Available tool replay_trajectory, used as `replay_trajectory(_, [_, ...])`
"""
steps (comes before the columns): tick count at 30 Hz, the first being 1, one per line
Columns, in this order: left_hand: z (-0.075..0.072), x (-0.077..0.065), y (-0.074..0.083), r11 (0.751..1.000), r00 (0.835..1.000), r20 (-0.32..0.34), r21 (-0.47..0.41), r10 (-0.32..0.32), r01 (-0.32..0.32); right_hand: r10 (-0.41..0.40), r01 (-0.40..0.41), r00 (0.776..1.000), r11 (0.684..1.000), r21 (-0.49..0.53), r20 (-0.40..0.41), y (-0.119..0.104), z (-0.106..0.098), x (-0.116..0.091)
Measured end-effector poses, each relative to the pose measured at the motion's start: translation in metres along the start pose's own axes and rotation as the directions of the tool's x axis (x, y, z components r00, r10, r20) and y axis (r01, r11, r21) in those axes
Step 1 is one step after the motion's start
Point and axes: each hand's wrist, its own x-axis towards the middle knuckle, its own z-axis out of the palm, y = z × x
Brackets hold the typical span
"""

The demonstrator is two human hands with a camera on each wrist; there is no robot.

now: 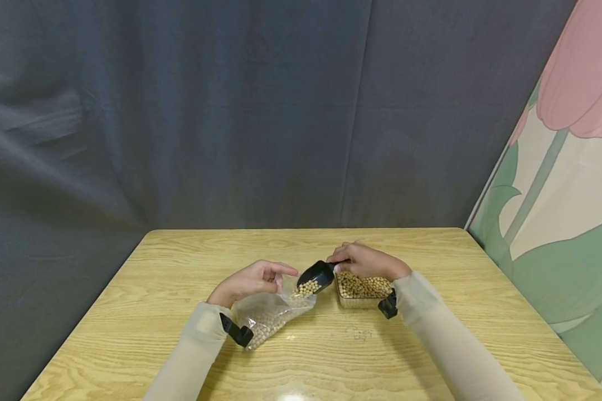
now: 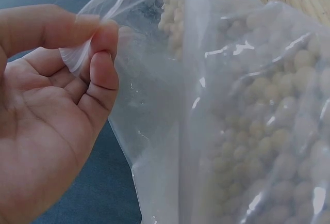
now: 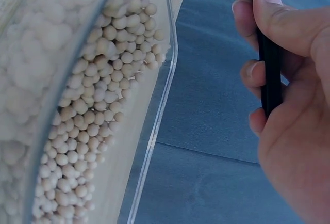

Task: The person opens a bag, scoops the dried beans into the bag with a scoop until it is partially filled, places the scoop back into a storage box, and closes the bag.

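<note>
Now my left hand [image 1: 255, 280] pinches the rim of a clear plastic bag [image 1: 261, 302], and my right hand [image 1: 365, 260], to the bag's right, grips the handle of a black scoop [image 1: 321, 272]. Its bowl tilts at the bag's mouth, pale soybeans [image 1: 308, 288] gathered by the lip; I cannot tell whether lip and film touch. Only the left-wrist view shows my fingertips squeezing the glossy, creased film, though it cuts off part of the bag; the right-wrist view shows my fingers along the handle but crops most of the bowl. More round soybeans look milky through the bag, whose near corner my black wrist camera [image 1: 239, 335] partly covers. Right of the bag, a clear, straight-sided container [image 1: 360, 303] holds loose soybeans, partly hidden beneath my right hand. Under the bag lies a wood-grained table [image 1: 331, 362]; beyond it hangs a dark fabric curtain [image 1: 261, 111].
</note>
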Motion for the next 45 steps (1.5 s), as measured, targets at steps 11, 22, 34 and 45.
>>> replay_trajectory(11, [-0.001,-0.001,0.003,1.0,1.0,0.003,-0.001,-0.003,0.003,-0.082,0.079,0.996,0.991,-0.107,-0.019,-0.001,-0.005,0.003])
replay_trajectory(22, [-0.002,-0.001,0.002,1.0,1.0,0.009,-0.029,0.007,-0.007,-0.092,0.089,0.996,0.985,-0.146,-0.009,-0.006,-0.01,0.005])
replay_trajectory(34, [-0.003,-0.002,0.005,1.0,1.0,0.005,-0.025,-0.001,0.001,-0.132,0.129,0.991,0.979,-0.16,-0.007,-0.007,-0.016,0.003])
replay_trajectory(45, [-0.005,-0.004,0.01,0.999,1.0,-0.004,-0.033,0.03,-0.03,-0.153,0.147,0.988,0.978,-0.149,-0.026,-0.006,-0.022,0.0])
